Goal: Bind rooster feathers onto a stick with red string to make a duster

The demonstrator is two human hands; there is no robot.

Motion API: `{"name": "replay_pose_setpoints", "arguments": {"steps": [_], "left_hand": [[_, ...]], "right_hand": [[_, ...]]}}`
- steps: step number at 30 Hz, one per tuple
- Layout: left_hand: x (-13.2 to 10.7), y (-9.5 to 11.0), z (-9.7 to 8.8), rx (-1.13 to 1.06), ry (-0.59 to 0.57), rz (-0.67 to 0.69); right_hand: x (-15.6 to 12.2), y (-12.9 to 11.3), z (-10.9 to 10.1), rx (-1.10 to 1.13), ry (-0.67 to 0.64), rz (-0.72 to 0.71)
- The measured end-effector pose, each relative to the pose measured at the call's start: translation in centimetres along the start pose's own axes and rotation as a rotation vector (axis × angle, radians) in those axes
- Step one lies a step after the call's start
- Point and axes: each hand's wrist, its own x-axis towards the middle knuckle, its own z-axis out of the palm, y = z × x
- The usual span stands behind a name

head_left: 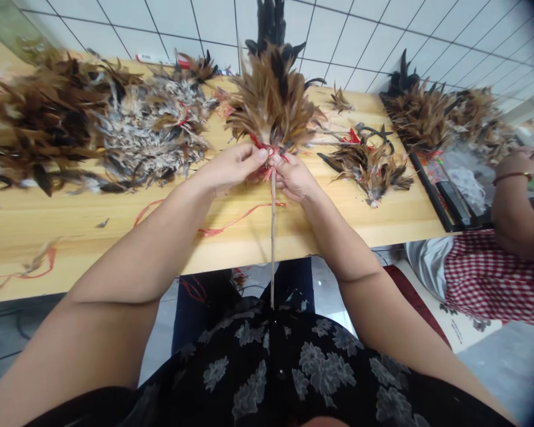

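Note:
A feather duster (273,101) with brown and black feathers lies over the table, its thin wooden stick (273,237) pointing back toward my body. Red string (270,151) is wound where the feathers meet the stick. My left hand (244,165) pinches at this binding from the left, thumb against the fingers. From the other side my right hand (292,177) closes its fingers at the same spot, close under the feathers. The fingertips of both hands nearly meet there. Loose red string (231,224) trails across the wood below the left hand.
Heaps of brown feathers (48,118) and grey fluffy feathers (160,130) cover the table's left. A feather bunch (369,166) and black-handled scissors (376,133) lie at right. Beyond a black tray edge (427,190), another person's arm (516,196) reaches in. A tiled wall (356,41) stands behind.

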Motion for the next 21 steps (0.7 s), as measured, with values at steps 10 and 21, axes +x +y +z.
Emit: {"name": "replay_pose_setpoints", "arguments": {"steps": [10,21], "left_hand": [[-1.9,0.2,2.5,-0.242,-0.538,-0.262],[-1.5,0.3,1.2,-0.071,-0.532,-0.195]], "right_hand": [[-0.5,-2.2,-1.4,-0.010,0.158,-0.095],[-0.1,-2.8,-2.9,0.081,0.192,-0.183]]}}
